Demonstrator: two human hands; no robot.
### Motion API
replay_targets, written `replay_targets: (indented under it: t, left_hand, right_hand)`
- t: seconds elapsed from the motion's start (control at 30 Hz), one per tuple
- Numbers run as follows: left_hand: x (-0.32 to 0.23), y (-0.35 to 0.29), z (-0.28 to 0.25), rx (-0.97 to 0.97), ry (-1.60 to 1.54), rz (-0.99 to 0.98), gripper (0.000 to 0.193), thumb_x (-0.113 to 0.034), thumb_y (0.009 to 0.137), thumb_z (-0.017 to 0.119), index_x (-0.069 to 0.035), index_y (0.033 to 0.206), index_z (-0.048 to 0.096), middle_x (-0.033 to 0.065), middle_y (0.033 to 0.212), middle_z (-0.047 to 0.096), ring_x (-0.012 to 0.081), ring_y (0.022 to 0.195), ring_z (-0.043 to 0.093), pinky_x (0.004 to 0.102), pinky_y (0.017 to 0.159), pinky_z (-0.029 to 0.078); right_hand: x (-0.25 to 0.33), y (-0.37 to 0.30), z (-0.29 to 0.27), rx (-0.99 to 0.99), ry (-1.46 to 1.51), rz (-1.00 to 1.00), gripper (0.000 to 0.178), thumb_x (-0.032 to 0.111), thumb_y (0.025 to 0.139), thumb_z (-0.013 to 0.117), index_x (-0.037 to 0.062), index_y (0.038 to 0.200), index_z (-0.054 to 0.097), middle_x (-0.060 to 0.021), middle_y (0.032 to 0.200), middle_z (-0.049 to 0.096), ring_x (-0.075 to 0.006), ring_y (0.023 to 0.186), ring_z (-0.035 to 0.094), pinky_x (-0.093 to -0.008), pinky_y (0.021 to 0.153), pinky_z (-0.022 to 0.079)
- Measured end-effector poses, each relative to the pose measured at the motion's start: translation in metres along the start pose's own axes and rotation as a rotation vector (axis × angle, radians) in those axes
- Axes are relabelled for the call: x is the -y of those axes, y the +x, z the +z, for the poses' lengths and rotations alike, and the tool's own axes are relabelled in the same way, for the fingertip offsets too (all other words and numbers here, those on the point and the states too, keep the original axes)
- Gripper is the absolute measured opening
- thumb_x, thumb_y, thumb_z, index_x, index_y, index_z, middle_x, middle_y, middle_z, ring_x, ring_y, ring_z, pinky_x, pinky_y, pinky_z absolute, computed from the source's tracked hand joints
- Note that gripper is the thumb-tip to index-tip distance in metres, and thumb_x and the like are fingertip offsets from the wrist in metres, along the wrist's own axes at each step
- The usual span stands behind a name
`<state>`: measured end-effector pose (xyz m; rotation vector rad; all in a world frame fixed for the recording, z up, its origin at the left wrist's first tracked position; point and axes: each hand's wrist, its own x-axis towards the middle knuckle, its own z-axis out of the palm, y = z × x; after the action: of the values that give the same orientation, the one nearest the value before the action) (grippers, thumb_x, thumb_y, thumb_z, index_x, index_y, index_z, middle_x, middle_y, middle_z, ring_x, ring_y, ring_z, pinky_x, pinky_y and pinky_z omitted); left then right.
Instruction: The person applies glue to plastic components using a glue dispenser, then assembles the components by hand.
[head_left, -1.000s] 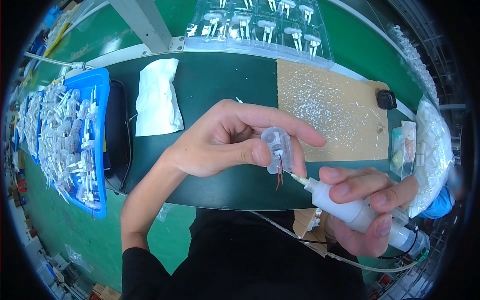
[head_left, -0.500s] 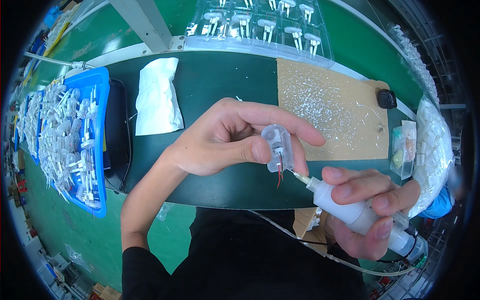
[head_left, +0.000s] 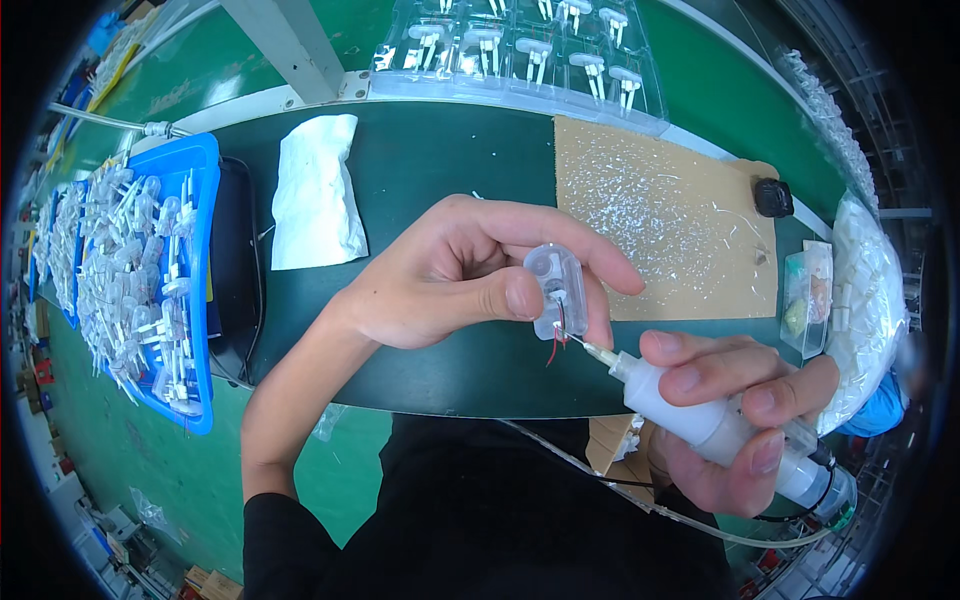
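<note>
Nearest, the right hand's [head_left: 762, 402] fingers wrap a dispensing syringe [head_left: 690, 418], its needle [head_left: 574, 338] at the lower edge of a clear plastic housing [head_left: 566, 285]; contact is unclear. The left hand [head_left: 440, 285] pinches that housing above the table [head_left: 420, 170]. A slip could snag the thin red wires [head_left: 551, 353] or misplace fluid. Beyond lies speckled cardboard [head_left: 665, 220].

A green tabletop [head_left: 430, 150] carries a white sheet [head_left: 316, 200] and speckled cardboard [head_left: 670, 225].
</note>
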<state>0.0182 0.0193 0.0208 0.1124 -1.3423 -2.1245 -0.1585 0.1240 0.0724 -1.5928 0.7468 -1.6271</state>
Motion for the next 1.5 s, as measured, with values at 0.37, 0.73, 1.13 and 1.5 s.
replay_targets:
  t: [0.37,0.73,1.13,1.5]
  left_hand:
    - [-0.003,0.000,0.000,0.000,0.042,-0.001,0.063,-0.050,0.082,0.060,0.008,0.107,0.057,0.0122,0.076,0.065,0.0153,0.069,0.063,0.0226,0.060,0.048]
    - [-0.007,0.001,0.002,-0.009,0.036,-0.050,0.065,-0.052,0.082,0.060,0.008,0.106,0.056,0.0125,0.077,0.065,0.0156,0.069,0.063,0.0231,0.058,0.048]
    - [0.000,0.000,0.002,-0.020,0.002,-0.006,0.066,-0.053,0.081,0.060,0.008,0.106,0.056,0.0132,0.076,0.065,0.0161,0.070,0.064,0.0222,0.055,0.046]
    - [0.002,-0.002,-0.002,-0.033,-0.049,0.003,0.063,-0.051,0.081,0.062,0.005,0.107,0.057,0.0134,0.090,0.063,0.0152,0.082,0.061,0.0235,0.063,0.046]
  right_hand:
    - [0.001,0.000,0.001,-0.002,0.020,0.002,0.022,0.023,0.093,0.039,0.0037,0.101,0.036,-0.0233,0.087,0.059,-0.0387,0.086,0.062,-0.0425,0.081,0.051]
    - [0.001,0.000,0.000,0.009,0.013,0.003,0.022,0.023,0.092,0.040,0.0040,0.101,0.035,-0.0236,0.088,0.059,-0.0387,0.087,0.062,-0.0430,0.081,0.051]
    - [0.000,0.000,0.003,-0.041,0.032,-0.024,0.022,0.023,0.092,0.041,0.0032,0.100,0.036,-0.0244,0.086,0.059,-0.0398,0.086,0.063,-0.0422,0.080,0.052]
    - [-0.002,-0.006,-0.019,0.057,0.278,-0.203,0.030,0.033,0.092,0.049,0.0071,0.102,0.037,-0.0194,0.105,0.057,-0.0385,0.113,0.050,-0.0474,0.087,0.049]
